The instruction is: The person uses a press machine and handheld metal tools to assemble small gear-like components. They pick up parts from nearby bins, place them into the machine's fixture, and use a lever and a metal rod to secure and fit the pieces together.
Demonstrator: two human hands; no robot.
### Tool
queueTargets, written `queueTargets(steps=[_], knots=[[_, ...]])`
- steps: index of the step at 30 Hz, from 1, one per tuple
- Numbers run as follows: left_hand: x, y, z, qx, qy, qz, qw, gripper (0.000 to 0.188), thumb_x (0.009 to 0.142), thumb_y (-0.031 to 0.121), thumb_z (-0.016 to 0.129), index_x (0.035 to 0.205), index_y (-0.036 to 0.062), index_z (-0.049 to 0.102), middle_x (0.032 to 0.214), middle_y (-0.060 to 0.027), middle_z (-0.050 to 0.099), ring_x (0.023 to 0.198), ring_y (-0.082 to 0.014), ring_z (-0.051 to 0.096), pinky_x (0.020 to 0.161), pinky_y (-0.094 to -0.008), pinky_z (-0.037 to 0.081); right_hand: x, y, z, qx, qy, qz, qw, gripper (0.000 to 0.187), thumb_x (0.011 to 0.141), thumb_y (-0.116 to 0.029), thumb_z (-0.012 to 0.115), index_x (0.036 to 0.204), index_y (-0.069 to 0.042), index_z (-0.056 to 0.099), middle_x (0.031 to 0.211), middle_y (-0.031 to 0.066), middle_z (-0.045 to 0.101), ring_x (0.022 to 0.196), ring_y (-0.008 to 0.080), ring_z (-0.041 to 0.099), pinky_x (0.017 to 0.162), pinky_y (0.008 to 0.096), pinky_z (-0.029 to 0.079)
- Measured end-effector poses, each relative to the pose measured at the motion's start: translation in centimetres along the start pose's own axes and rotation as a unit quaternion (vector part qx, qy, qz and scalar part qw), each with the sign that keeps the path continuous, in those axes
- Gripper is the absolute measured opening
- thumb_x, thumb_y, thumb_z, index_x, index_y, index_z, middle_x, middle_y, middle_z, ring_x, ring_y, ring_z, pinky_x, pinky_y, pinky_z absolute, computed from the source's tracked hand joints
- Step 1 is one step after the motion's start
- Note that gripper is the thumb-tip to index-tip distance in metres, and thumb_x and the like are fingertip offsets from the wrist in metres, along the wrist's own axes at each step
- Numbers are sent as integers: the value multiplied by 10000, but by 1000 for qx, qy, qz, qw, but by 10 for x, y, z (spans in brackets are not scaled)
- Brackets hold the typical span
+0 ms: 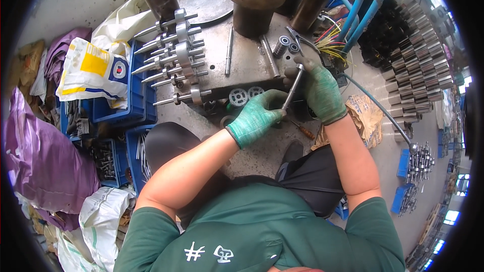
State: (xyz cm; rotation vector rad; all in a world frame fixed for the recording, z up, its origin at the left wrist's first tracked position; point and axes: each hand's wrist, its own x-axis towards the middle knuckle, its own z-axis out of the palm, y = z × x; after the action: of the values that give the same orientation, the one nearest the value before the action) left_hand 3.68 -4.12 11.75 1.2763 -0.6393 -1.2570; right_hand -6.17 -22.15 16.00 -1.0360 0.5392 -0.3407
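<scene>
The person's left hand [256, 117], in a green knit glove, is curled shut around the lower end of a slim steel shaft [293, 89], while the right hand [318, 90], gloved the same way, pinches the shaft's upper end between its fingertips. The shaft runs slanted between the two hands, just near of the front edge of a grey metal press plate [247, 58]. On that plate lie two loose steel rods [229, 50], and at its right side two small dark bearings [280, 46]. Two ribbed rotor cores [238, 96] sit below the plate edge, just left of the left hand. Along the plate's left side a row of finished shafts with collars [174, 60] sticks out over blue plastic crates [132, 95]. A screwdriver with a reddish handle [304, 131] lies on the floor beneath the hands. Far right, stacks of laminated steel cores [416, 55] fill the floor.
</scene>
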Motion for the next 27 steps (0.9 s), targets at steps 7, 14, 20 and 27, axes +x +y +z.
queueTargets(steps=[7, 14, 20, 27], knots=[[6, -14, -2, 63, 23, 97, 993, 505, 955, 61, 665, 1447, -7, 572, 1164, -90, 681, 1002, -131, 661, 902, -306, 583, -4, 1, 0, -41, -19, -51, 998, 454, 1058, -341, 633, 1341, 14, 624, 1057, 130, 733, 952, 244, 714, 898, 384, 589], [4, -9, 1, -1, 42, 93, 995, 503, 954, 19, 685, 1445, -13, 582, 1226, -94, 698, 1045, -144, 665, 935, -320, 574, -10, 10, 8, -41, -69, -17, 997, 476, 1073, -359, 599, 1390, -4, 594, 1133, 132, 731, 1043, 203, 697, 941, 339, 575], [4, -20, 7, -53, 83, 73, 992, 421, 1008, 89, 669, 1415, 7, 594, 1224, -88, 704, 1006, -162, 689, 885, -340, 595, -17, 19, 14, -87, -44, -35, 995, 398, 1090, -299, 596, 1352, 0, 630, 1108, 102, 734, 997, 178, 696, 904, 306, 569], [-1, -78, 10, -283, 185, -149, 929, 301, 1070, 251, 626, 1310, 73, 583, 1124, -73, 682, 875, -201, 693, 758, -391, 613, -25, 11, 24, -404, -105, -123, 900, 300, 1059, -217, 643, 1258, 4, 681, 1043, 86, 703, 921, 199, 691, 856, 328, 565]])
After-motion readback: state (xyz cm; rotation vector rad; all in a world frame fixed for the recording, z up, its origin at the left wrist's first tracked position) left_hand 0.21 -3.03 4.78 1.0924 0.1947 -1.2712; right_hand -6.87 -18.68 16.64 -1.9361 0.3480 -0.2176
